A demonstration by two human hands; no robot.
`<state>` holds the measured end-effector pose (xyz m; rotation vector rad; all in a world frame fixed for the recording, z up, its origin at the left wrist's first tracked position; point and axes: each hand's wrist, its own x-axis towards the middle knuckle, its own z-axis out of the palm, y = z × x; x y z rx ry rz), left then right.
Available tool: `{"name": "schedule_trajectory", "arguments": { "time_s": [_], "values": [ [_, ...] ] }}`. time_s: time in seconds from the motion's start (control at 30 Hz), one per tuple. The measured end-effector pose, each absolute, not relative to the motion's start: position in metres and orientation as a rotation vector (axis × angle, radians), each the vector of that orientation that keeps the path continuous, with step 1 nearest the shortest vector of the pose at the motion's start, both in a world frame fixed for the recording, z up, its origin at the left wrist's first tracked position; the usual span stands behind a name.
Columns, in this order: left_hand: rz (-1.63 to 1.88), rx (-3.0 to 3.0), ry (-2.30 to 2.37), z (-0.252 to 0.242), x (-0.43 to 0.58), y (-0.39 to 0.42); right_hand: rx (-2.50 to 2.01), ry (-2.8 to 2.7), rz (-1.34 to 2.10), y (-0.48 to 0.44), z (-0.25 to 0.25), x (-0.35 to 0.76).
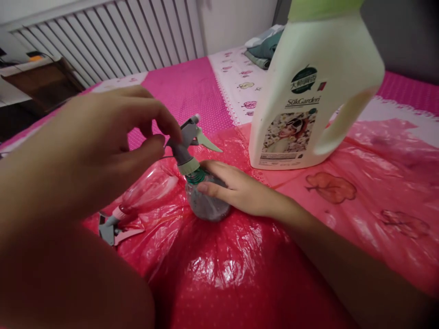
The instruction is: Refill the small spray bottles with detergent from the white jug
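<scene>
A small clear spray bottle stands on red plastic sheeting. My right hand wraps round its body and steadies it. My left hand, close to the camera, pinches the grey spray head with thumb and fingertips; the head sits tilted on the green neck ring, its pale trigger pointing right. A second clear spray bottle with a pink and grey head lies on its side to the left.
A large white detergent jug with a green cap stands upright behind the bottle on the right. The sheeting covers a bed with a pink dotted cover. Folded cloth lies at the back, a radiator beyond.
</scene>
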<state>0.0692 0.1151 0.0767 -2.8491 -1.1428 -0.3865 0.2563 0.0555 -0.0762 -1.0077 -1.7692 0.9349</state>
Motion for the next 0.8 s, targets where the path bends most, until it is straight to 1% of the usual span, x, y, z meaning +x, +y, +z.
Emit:
{"name": "schedule_trajectory", "arguments": {
  "time_s": [0.13,0.23,0.3,0.47,0.6,0.7,0.8],
  "values": [
    [-0.387,-2.809,-1.181,0.072,0.076,0.11,-0.945,-1.745,0.961,0.057,-0.076,0.254],
    [-0.326,-2.804,-1.201,0.066,0.077,0.111,-0.92,-1.727,0.972,0.057,-0.076,0.253],
    [-0.292,-2.812,-1.25,0.063,0.078,0.113,-0.938,-1.725,0.977,0.057,-0.075,0.253],
    [-0.34,-2.816,-1.301,0.062,0.085,0.111,-0.984,-1.735,0.974,0.055,-0.073,0.253],
    [-0.284,-2.76,-1.35,0.062,0.083,0.117,-1.006,-1.763,0.931,0.055,-0.074,0.254],
    [-0.31,-2.765,-1.302,0.061,0.078,0.122,-0.995,-1.767,0.936,0.054,-0.074,0.254],
    [-0.423,-2.816,-1.177,0.062,0.077,0.119,-0.981,-1.746,0.967,0.054,-0.073,0.253]
  ]
}}
